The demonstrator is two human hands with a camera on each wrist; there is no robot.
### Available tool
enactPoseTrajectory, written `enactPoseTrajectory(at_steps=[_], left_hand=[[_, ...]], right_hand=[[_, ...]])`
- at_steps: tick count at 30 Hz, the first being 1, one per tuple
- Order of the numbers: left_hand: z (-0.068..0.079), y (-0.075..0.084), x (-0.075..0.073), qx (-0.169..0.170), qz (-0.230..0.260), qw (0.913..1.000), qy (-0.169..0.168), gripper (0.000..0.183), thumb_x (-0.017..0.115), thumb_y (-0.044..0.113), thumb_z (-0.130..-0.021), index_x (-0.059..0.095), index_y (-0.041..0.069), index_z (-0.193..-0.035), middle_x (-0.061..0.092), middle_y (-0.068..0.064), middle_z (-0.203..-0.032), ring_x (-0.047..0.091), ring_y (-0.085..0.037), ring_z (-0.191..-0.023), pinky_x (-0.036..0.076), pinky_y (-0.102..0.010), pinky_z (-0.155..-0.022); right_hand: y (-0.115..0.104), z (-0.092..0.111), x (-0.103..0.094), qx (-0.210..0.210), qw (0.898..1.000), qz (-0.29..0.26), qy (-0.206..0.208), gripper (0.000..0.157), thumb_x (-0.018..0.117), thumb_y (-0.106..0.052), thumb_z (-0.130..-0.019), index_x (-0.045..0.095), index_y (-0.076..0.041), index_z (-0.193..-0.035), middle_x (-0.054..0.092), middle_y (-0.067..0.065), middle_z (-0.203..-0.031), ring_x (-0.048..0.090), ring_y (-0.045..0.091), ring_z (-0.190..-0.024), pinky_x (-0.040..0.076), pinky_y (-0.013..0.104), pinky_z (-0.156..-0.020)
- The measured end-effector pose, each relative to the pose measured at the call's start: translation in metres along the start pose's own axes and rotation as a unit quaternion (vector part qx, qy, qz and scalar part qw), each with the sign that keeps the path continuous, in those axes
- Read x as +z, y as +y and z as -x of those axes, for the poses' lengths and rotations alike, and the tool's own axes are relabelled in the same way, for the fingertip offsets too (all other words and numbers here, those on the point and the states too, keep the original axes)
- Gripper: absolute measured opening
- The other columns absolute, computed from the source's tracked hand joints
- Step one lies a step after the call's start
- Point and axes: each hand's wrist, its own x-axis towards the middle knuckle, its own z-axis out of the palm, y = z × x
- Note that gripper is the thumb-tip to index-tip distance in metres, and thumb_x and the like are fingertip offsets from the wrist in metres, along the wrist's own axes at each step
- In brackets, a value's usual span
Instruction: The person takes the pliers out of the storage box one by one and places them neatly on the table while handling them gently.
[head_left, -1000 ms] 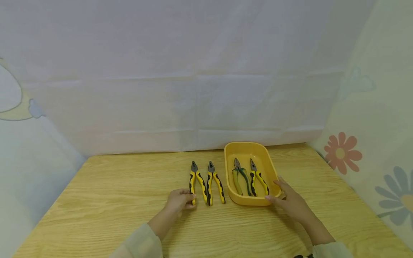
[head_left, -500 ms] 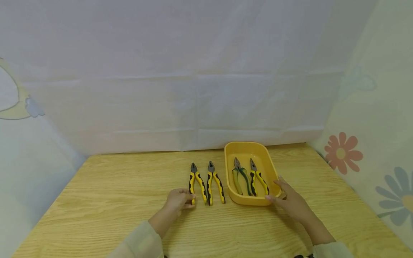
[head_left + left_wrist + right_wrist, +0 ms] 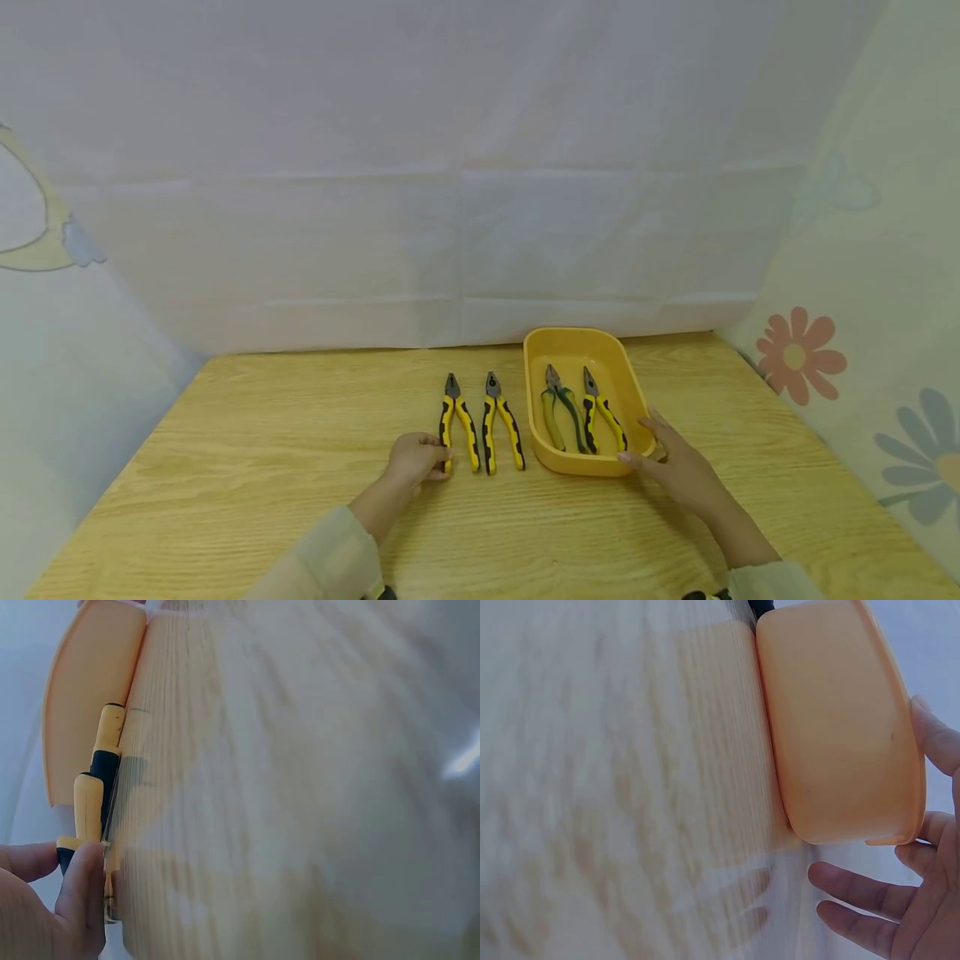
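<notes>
My left hand (image 3: pixel 417 460) pinches the left handle of the leftmost combination pliers (image 3: pixel 467 429) between thumb and fingers, low on the grip. Those pliers lie on the table, jaws pointing away from me, handles yellow and black. Just right of them lies a matching pair of pliers (image 3: pixel 512 429). A yellow plastic tray (image 3: pixel 581 465) stands to the right and holds green-handled pliers (image 3: pixel 553 379) and yellow-and-black long-nose pliers (image 3: pixel 590 383). My right hand (image 3: pixel 678 471) grips the tray's near right corner; in the right wrist view its thumb is at the rim, two fingers (image 3: pixel 862 889) extended apart from it.
The wood-grain table (image 3: pixel 300 433) ends at a white sheet (image 3: pixel 360 250) hanging behind it. A flower-printed wall covering (image 3: pixel 862 275) borders the right side. The tray's back end is close to the table's rear edge.
The leftmost pliers have shifted slightly left with my left hand, widening the gap to the neighbouring pair. My right hand keeps its place on the tray. The head view has tilted a little.
</notes>
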Motion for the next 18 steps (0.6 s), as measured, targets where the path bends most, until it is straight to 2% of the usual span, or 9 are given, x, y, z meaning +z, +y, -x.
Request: enactPoseTrajectory(at_steps=[8, 18], left_hand=[[-0.0023, -0.0004, -0.0002, 0.007, -0.013, 0.9999, -0.008, 0.033, 0.055, -0.006, -0.079, 0.044, -0.02, -0.107, 0.051, -0.025, -0.094, 0.056, -0.022, -0.069, 0.052, -0.028, -0.059], [-0.003, -0.0005, -0.0016, 0.018, -0.043, 0.9988, -0.016, 0.026, 0.054, -0.008, -0.079, 0.045, -0.02, -0.1, 0.051, -0.021, -0.085, 0.055, -0.019, -0.064, 0.052, -0.029, -0.059]], right_hand=[[-0.0008, 0.0012, -0.0014, -0.004, 1.0, 0.003, -0.003, 0.074, 0.054, -0.045, -0.081, 0.026, -0.001, -0.133, 0.006, 0.017, -0.141, 0.051, 0.028, -0.088, 0.045, 0.03, -0.058], [-0.003, 0.0019, -0.001, -0.005, 1.0, -0.002, -0.002, 0.074, 0.055, -0.044, -0.08, 0.026, -0.001, -0.133, 0.006, 0.017, -0.142, 0.051, 0.025, -0.086, 0.044, 0.028, -0.056]])
